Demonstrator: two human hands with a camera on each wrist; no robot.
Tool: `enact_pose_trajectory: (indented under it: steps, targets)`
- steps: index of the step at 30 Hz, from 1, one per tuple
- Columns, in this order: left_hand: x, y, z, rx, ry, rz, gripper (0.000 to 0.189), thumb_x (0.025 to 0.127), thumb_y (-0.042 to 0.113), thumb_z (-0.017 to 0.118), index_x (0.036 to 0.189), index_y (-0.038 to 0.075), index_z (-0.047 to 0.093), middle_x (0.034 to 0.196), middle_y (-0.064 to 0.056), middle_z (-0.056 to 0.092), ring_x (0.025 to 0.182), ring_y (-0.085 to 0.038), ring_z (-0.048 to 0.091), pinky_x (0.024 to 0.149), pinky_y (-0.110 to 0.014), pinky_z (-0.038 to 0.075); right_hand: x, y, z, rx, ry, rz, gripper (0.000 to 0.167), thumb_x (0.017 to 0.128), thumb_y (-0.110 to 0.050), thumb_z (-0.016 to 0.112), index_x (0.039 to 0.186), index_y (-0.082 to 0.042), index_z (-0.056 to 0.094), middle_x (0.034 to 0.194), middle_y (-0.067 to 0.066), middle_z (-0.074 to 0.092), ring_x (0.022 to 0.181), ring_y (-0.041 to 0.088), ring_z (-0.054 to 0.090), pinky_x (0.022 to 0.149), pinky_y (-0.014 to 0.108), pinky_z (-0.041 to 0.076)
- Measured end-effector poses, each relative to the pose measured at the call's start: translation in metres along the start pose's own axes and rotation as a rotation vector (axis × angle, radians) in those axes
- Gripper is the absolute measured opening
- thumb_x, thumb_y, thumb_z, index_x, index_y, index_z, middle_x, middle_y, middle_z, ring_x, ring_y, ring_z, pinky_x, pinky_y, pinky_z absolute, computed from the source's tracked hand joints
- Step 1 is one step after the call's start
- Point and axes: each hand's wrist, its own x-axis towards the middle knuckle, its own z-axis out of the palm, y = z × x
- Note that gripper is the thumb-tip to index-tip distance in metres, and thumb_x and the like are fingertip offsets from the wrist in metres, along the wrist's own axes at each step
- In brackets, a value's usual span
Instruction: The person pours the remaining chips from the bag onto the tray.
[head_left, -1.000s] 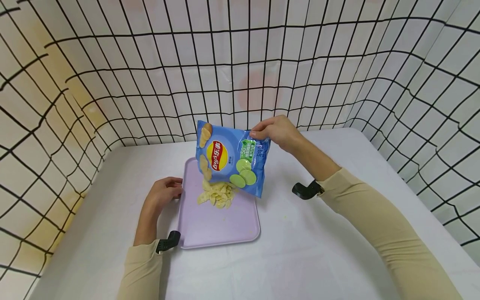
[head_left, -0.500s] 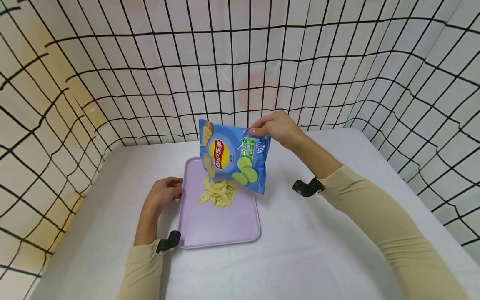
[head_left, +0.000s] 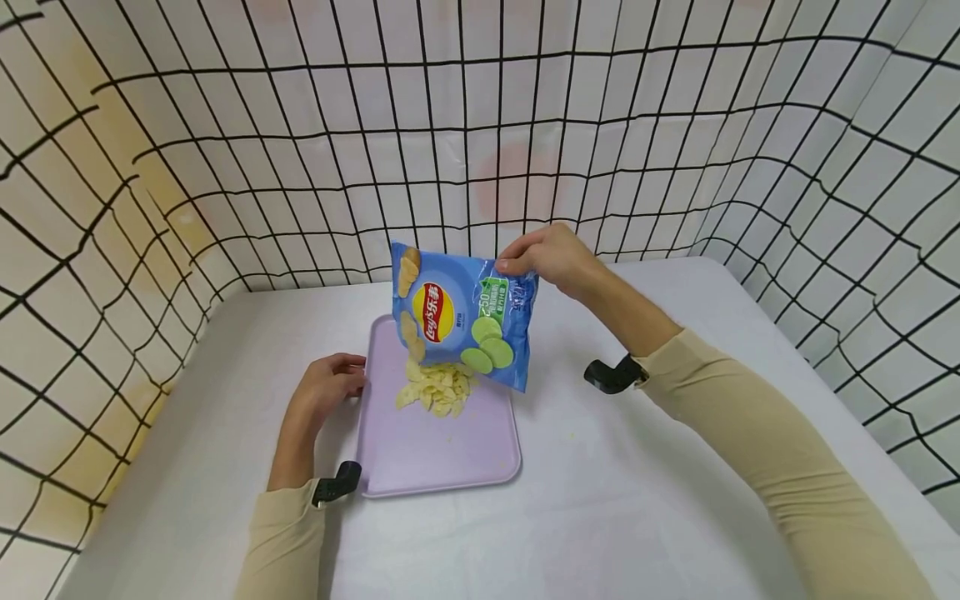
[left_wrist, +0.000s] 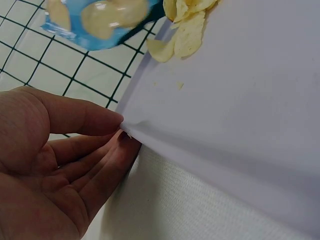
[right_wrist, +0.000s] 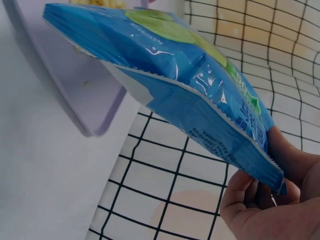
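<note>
A blue Lay's chip bag point(head_left: 462, 312) hangs tilted above the far part of a lilac tray point(head_left: 442, 458). My right hand point(head_left: 553, 260) pinches the bag by its upper right corner, thumb on the printed face; in the right wrist view the right hand point(right_wrist: 275, 200) has its fingers behind the bag point(right_wrist: 175, 75). A heap of potato chips point(head_left: 437, 390) lies on the tray below it. At the tray's left edge is my left hand point(head_left: 327, 387). The left wrist view has the left hand point(left_wrist: 70, 150) pinching the rim between thumb and fingers.
A white-covered table point(head_left: 637, 500) bears the tray. Black wire grid panels point(head_left: 465, 133) close in the back and both sides, just behind the bag. Small crumbs point(left_wrist: 180, 86) lie on the tray near the chips.
My right hand lifted the bag slightly up and to the right, then brought it back left and a little down. The left hand and tray kept their places.
</note>
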Motion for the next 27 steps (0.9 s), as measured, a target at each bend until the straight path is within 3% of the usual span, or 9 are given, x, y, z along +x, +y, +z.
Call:
enact_pose_trajectory:
  steps: [23, 27]
  targets:
    - [0.0000, -0.0003, 0.0006, 0.006, -0.001, 0.010, 0.041, 0.098, 0.014, 0.059, 0.138, 0.005, 0.058, 0.121, -0.016, 0.064, 0.097, -0.025, 0.064, 0.083, -0.031, 0.046, 0.0022, -0.0076, -0.0020, -0.015, 0.015, -0.030, 0.023, 0.092, -0.022, 0.073, 0.110, -0.009, 0.077, 0.107, 0.009, 0.072, 0.107, 0.026, 0.057, 0.112, 0.062, 0.034]
    - [0.0010, -0.0004, 0.0007, 0.001, -0.001, 0.007, 0.041, 0.098, 0.013, 0.060, 0.138, 0.005, 0.058, 0.121, -0.016, 0.064, 0.097, -0.025, 0.064, 0.083, -0.031, 0.047, 0.0030, -0.0100, 0.0000, -0.027, 0.004, -0.024, 0.021, 0.092, -0.020, 0.073, 0.109, -0.008, 0.077, 0.105, 0.011, 0.071, 0.097, 0.027, 0.063, 0.103, 0.049, 0.046]
